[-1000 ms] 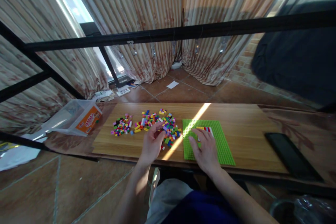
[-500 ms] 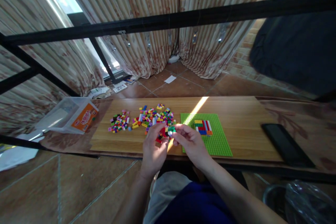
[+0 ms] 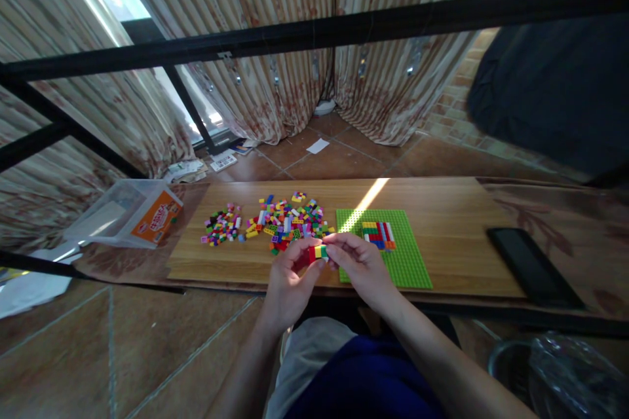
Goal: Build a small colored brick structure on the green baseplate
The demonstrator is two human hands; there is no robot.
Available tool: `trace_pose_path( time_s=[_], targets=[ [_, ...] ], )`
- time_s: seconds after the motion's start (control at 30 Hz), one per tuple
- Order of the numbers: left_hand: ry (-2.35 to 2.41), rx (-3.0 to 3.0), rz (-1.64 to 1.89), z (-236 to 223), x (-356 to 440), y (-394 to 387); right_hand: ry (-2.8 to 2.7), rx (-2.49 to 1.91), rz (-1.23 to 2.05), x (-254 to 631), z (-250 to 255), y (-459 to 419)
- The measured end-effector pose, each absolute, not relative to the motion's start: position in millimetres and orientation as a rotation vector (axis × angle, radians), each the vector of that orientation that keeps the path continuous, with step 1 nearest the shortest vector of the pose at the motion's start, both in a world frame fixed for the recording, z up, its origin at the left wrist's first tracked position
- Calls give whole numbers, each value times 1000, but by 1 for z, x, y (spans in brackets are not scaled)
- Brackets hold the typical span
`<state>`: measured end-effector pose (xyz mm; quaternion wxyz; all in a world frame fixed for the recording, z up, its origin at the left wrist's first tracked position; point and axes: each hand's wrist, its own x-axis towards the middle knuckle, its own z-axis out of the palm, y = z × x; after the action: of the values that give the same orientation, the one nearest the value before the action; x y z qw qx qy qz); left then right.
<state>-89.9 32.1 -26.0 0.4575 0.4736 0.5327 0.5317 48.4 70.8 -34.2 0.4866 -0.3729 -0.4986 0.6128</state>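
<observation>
Between both hands is a small cluster of toy bricks [image 3: 318,252], showing red, yellow, green and white. The fingers of my left hand [image 3: 289,280] are closed on its left side. On its right side, my right hand [image 3: 361,266] pinches the same cluster. Just beyond my hands lies a pile of loose toy bricks [image 3: 289,216] in many colours. To the right, a green baseplate [image 3: 410,268] carries a block of built bricks [image 3: 379,236] in yellow, red, blue, white and orange. My right hand covers part of the baseplate's left edge.
A smaller brick pile [image 3: 223,226] lies farther left on the wooden board [image 3: 457,229]. A clear plastic box [image 3: 120,216] with an orange label stands at the left end. A black phone-like slab [image 3: 533,267] lies at the right. A dark metal rail [image 3: 295,39] crosses beyond the board.
The brick cluster has turned in my hands, so red and yellow bricks now show beside the green. My hands stay close together in nearly the same place. The view has shifted slightly.
</observation>
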Motion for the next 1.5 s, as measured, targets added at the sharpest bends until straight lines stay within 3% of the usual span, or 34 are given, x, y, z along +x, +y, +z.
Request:
trace_pose_path(
  time_s=[0.6, 0.93, 1.33, 1.5],
  targets=[
    [1302, 959, 1392, -30, -81, 29, -1183, -944, 1438, 46, -37, 63],
    [1311, 760, 1332, -55, -83, 29, -1112, -1051, 1472, 42, -68, 62],
    [1283, 676, 1365, -71, -85, 30, -424, -849, 1984, 37, -78, 66],
    [1397, 843, 1352, -79, -87, 31, -399, -903, 1997, 37, -73, 67]
  ],
)
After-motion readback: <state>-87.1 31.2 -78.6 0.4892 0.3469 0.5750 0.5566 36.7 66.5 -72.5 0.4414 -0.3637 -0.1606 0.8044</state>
